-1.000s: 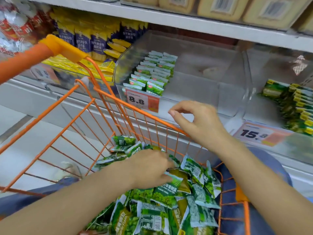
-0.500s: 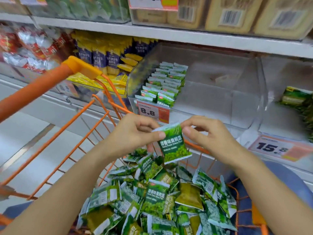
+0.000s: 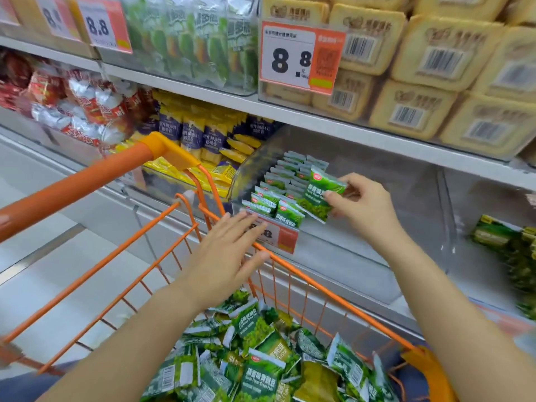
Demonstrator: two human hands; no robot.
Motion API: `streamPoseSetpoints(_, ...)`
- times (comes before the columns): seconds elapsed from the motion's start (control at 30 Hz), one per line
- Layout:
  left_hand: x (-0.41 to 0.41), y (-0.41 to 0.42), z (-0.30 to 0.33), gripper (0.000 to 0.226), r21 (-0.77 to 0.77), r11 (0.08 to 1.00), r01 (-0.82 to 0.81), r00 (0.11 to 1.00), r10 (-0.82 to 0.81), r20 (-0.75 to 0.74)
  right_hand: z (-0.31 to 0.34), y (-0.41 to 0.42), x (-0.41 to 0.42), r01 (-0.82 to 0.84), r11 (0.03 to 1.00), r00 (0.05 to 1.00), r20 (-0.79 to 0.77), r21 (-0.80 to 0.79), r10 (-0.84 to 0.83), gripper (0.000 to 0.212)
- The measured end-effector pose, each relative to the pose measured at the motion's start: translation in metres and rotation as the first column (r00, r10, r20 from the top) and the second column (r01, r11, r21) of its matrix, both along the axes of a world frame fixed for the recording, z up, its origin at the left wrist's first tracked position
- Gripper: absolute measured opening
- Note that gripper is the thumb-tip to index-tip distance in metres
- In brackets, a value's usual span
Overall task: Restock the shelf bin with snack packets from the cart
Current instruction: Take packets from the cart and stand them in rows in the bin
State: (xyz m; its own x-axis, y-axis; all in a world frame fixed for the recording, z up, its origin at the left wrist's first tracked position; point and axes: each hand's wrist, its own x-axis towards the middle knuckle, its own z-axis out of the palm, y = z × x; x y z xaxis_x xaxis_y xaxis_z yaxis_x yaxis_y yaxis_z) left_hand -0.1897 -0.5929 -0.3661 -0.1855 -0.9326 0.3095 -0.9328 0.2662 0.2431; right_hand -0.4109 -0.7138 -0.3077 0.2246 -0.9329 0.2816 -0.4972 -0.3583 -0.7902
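My right hand grips a green snack packet and holds it upright inside the clear shelf bin, just right of the rows of matching green packets standing at the bin's left side. My left hand hovers with fingers spread and nothing in it, over the orange cart's far rim, in front of the bin's price tag. Several more green packets lie piled in the cart below.
The cart's orange handle crosses the left side. Yellow and purple packets fill the bin to the left; another clear bin with green packs is to the right. The shelf above carries tan boxes and a price label.
The packet went from both hands above the cart into my right hand alone, which carried it up into the bin. My left hand let go and spread out. The view tilted upward.
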Motion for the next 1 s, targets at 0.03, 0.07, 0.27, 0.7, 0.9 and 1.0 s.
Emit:
streamPoseSetpoints(0.03,0.000,0.000,0.000,0.069,-0.011,1.000,0.001,1.000,-0.001,-0.004,-0.004,-0.012,0.006,-0.005,0.999,0.996,-0.093,0.046,0.010,0.019)
streamPoseSetpoints(0.07,0.000,-0.001,0.000,0.068,-0.026,1.000,0.002,1.000,-0.002,-0.003,-0.008,-0.022,0.012,-0.016,0.991,0.985,-0.166,0.134,0.038,0.018)
streamPoseSetpoints(0.27,0.002,-0.002,-0.001,0.064,-0.030,0.999,0.015,1.000,-0.015,-0.010,-0.023,-0.039,0.046,-0.024,0.853,0.984,-0.136,0.522,0.111,0.033)
streamPoseSetpoints(0.7,0.004,-0.006,-0.005,0.057,-0.075,0.997,0.020,1.000,-0.021,-0.007,-0.034,-0.024,0.064,0.054,0.960,0.884,-0.460,0.274,0.082,0.024)
streamPoseSetpoints(0.9,0.005,-0.007,-0.006,0.057,-0.073,0.997,0.024,1.000,-0.023,0.008,-0.032,-0.028,0.068,0.004,0.975,0.805,-0.579,0.220,0.127,0.019)
streamPoseSetpoints(1.0,0.006,-0.006,-0.006,0.058,-0.073,0.997,0.022,1.000,-0.021,0.006,-0.032,-0.028,0.069,-0.032,0.969,0.775,-0.606,0.245,0.178,0.036)
